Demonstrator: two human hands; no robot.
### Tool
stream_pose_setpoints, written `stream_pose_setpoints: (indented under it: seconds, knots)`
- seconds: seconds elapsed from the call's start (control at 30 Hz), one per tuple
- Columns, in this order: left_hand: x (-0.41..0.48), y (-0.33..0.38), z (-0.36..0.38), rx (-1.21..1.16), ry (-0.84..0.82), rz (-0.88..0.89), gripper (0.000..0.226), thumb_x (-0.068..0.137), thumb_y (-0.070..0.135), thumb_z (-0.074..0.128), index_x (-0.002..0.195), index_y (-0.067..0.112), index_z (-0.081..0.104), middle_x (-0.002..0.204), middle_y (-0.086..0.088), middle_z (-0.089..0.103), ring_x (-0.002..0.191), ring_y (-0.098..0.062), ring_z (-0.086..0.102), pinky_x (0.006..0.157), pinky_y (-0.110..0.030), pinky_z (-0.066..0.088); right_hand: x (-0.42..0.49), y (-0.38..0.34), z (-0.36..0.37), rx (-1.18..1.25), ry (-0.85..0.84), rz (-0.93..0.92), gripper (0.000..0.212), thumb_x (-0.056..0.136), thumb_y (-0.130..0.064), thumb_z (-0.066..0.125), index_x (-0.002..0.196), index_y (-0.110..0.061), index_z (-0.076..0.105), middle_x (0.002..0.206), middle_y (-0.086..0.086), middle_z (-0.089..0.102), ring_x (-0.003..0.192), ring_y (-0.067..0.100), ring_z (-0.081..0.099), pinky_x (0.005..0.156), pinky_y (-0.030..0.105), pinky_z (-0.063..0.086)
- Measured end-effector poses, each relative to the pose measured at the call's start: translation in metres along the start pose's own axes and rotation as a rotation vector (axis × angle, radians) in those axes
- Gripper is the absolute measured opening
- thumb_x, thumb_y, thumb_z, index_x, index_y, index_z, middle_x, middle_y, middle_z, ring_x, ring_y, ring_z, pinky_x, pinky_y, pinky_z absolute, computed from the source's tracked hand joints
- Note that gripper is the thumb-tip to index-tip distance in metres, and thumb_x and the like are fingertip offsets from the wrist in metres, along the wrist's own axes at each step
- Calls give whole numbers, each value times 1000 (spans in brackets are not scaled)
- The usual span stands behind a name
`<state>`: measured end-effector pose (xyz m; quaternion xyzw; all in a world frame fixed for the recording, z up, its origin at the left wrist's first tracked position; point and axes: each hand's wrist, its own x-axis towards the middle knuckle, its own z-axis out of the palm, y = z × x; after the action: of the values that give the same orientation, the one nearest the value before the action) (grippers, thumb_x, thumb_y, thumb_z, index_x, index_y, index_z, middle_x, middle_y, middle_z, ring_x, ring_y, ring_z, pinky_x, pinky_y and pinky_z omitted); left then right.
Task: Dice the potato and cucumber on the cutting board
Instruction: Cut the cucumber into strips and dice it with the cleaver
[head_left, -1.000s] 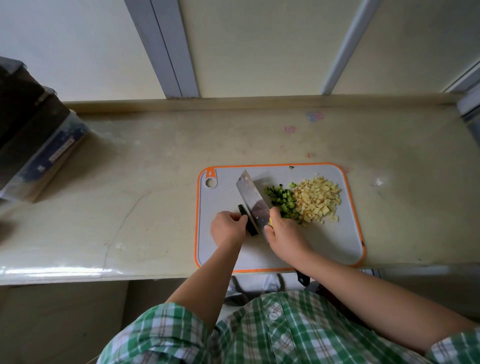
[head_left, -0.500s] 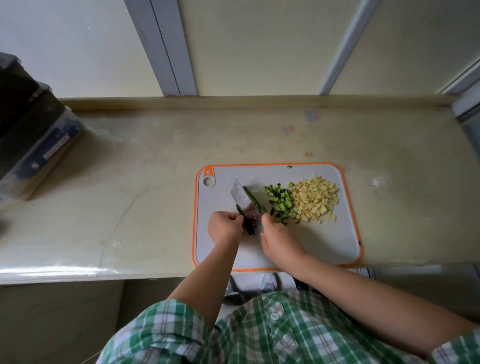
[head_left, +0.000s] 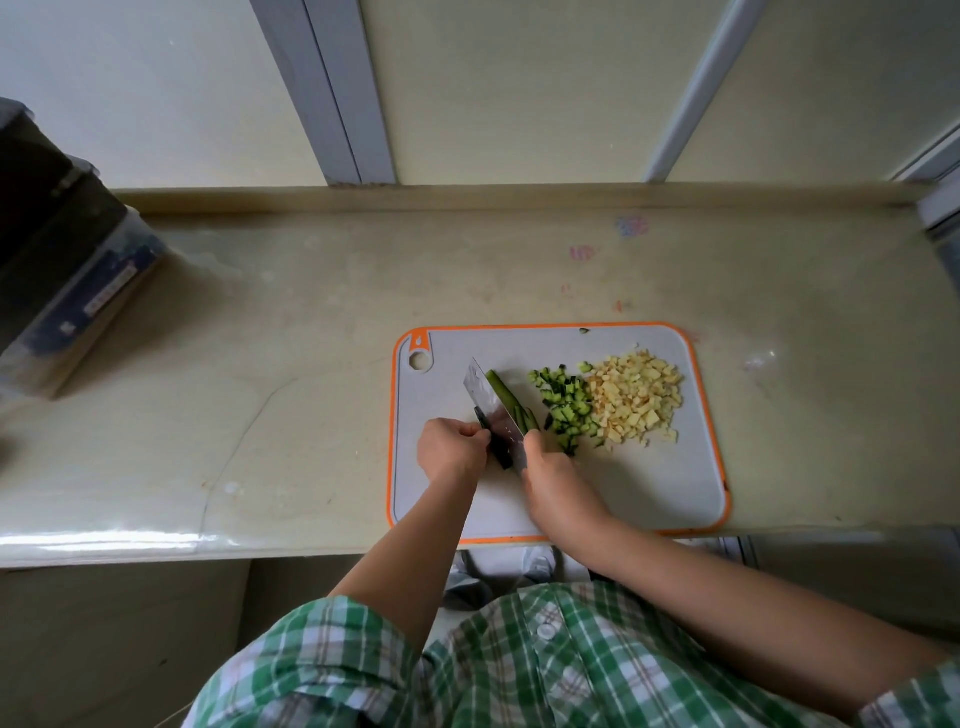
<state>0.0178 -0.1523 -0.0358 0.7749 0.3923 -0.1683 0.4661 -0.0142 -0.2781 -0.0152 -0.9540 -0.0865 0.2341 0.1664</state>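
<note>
Knife (head_left: 491, 402) is now cutting lower, right hand (head_left: 550, 467) gripping its handle, left hand (head_left: 451, 452) pinching leftover cucumber (head_left: 500, 451) at its fingertips; finished potato dice (head_left: 636, 400) and cucumber dice (head_left: 563, 410) are lying beyond the right fingers.

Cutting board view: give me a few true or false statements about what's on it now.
The grey cutting board with an orange rim lies on the beige counter. True.
The pale yellow diced potato pile lies left of the green diced cucumber pile. False: it lies right.
The right hand grips the steel cleaver. True.
The left hand rests flat on the counter. False: it holds a dark cucumber piece on the board.
</note>
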Motion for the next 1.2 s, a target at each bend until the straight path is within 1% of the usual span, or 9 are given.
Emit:
stream_pose_setpoints:
  seconds: [0.2,0.37,0.57,0.73,0.83,0.97,1.07,1.13,1.2]
  knots:
    - [0,1,-1,-5,-12,-10,27,79,16,71,53,19,66,68,-9,72,71,-27,71,70,-32,57,8,-10,-7,-25,-6,3,31,90,2,44,117,-8,33,88,12,60,77,31,57,55,35,39]
    - [1,1,-2,16,-39,2,15,78,17,70,65,11,74,68,-10,72,71,-26,71,69,-33,56,22,-20,-4,-71,22,13,34,86,7,47,112,-10,33,81,8,56,75,31,60,55,38,42]
    - [3,2,-3,42,-46,13,15,80,17,71,67,10,75,68,-9,72,70,-25,70,68,-34,56,25,-8,10,-52,110,-17,29,92,-4,49,115,-10,33,83,9,63,72,30,62,52,36,41]
    - [4,1,-2,83,-54,21,16,82,21,71,67,14,74,68,-7,72,69,-24,70,68,-33,57,28,3,10,62,149,-15,27,99,-23,45,119,-6,36,83,13,63,73,32,62,49,34,38]
    - [5,1,-3,107,-65,40,17,82,22,70,67,16,73,68,-7,72,70,-23,70,69,-32,57,32,6,3,129,144,-55,23,98,-22,46,113,-4,41,77,11,58,71,34,60,43,30,23]
    - [6,1,-6,143,-89,82,17,81,24,69,65,18,71,67,-5,72,68,-21,70,70,-33,58,39,6,-17,251,162,-91,18,97,-20,48,103,-4,42,69,5,54,70,33,56,51,36,29]
    - [6,1,-10,187,-103,126,20,84,26,67,71,13,74,67,-6,71,70,-24,69,69,-34,57,45,12,-35,367,190,-71,17,96,-19,51,92,-8,38,59,-2,38,55,24,40,52,34,22]
    - [5,3,-14,267,-70,206,22,85,26,64,73,10,72,68,-7,70,71,-26,67,63,-33,51,47,18,-44,452,193,-36,18,96,-20,51,92,-7,38,60,2,40,51,19,37,52,33,26]
    - [3,5,-21,381,1,371,13,86,22,61,81,13,67,76,-2,65,76,-23,63,59,-29,42,45,22,-52,550,181,9,16,96,-21,50,97,-9,39,65,5,44,49,17,39,49,27,31]
